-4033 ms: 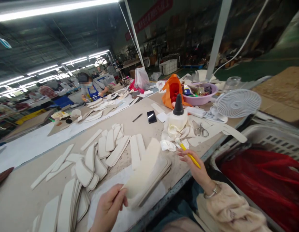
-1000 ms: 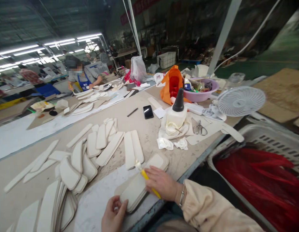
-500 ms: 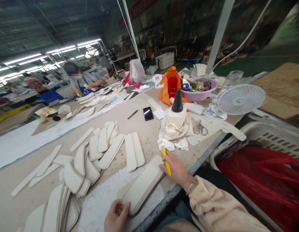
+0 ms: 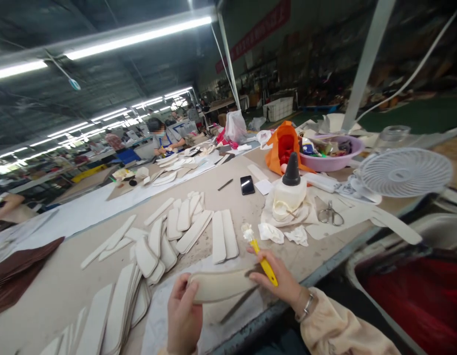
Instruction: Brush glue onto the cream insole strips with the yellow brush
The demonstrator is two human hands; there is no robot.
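Seen from my head camera, I hold a pale curved strip (image 4: 223, 287) above a white sheet (image 4: 158, 318) at the near edge of the tabletop (image 4: 246, 209). My left hand (image 4: 186, 308) pinches the strip's left end between thumb and fingers. My right hand (image 4: 278, 276), a metal bracelet (image 4: 305, 306) at its wrist, closes around a yellow-handled brush (image 4: 263, 261), its white-coated bristles pointing away from me, while the thumb and fingers meet the strip's other end. A thin, dark-edged piece (image 4: 237, 306) slants beneath; I cannot tell what bears it.

To the left of the strip lie loose piles of similar pale pieces (image 4: 147, 256), with a fanned stack (image 4: 119, 308) nearer me and a pair (image 4: 224, 235) overlapping just beyond. Brown material (image 4: 21, 276) lies at far left.

Beyond my right hand are crumpled tissues (image 4: 270, 232), a black-coned bottle (image 4: 289, 195), scissors (image 4: 331, 215), a phone (image 4: 247, 185) and a dark, slender pen-like item (image 4: 225, 185). Farther back sit an orange bag (image 4: 280, 148), a filled purple basin (image 4: 335, 163) and a white fan (image 4: 405, 171). Across the room, a person in a blue apron (image 4: 168, 141) works among pale pieces.
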